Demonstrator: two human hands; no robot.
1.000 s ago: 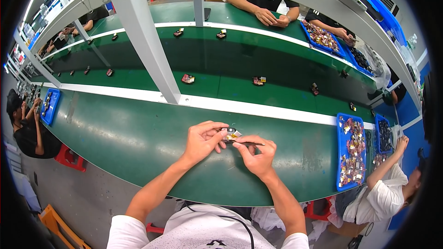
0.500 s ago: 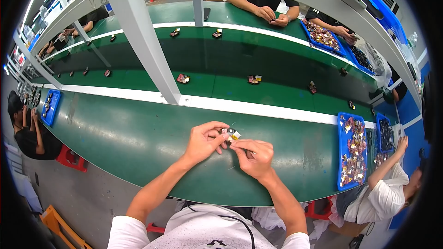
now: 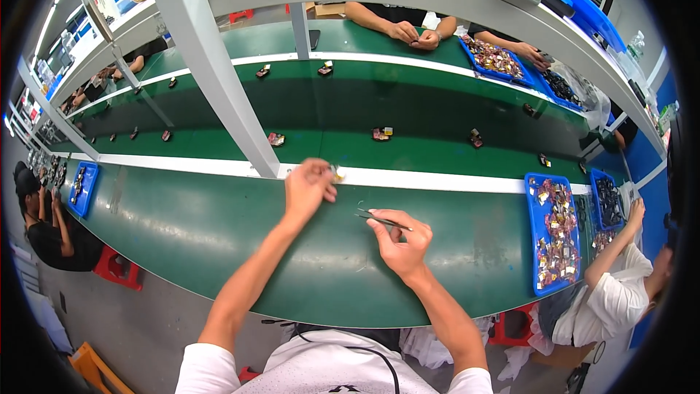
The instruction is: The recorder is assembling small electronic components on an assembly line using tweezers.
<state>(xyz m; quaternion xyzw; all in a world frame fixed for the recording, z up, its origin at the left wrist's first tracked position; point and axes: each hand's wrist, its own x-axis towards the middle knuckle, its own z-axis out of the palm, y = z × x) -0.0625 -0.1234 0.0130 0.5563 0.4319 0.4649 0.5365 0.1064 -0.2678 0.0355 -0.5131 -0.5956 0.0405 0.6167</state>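
Hands: apart now, where a second ago met over the table in front of the body.
Left hand [image 3: 308, 188]: reached forward since the earlier frames, up to the white stripe; fingers pinched shut on a small part [image 3: 337, 172].
Right hand [image 3: 401, 244]: stayed back over the table, lower and to the right of the left; fingers closed on tweezers [image 3: 383, 218].
Table [image 3: 219, 233]: green, curved near edge, bare under both hands.
White stripe [image 3: 437, 179]: runs along the table's far edge, between table and belt.
Belt [image 3: 408, 113]: darker green, beyond the stripe; small assemblies well apart on it, shifted left since the earlier frames.
Post [image 3: 211, 66]: grey, slanting up from the stripe, just left of the left hand.
Blue tray [image 3: 531, 233]: at right on the table, filled with small mixed pieces, well apart from the right hand.
Tweezers: thin, dark, lying nearly level, tips pointing left toward the left hand, not touching the part.
Part: small, pale, yellowish, at the left fingertips just over the stripe; up and left of the tweezer tips, clear gap between; further detail too small to tell.
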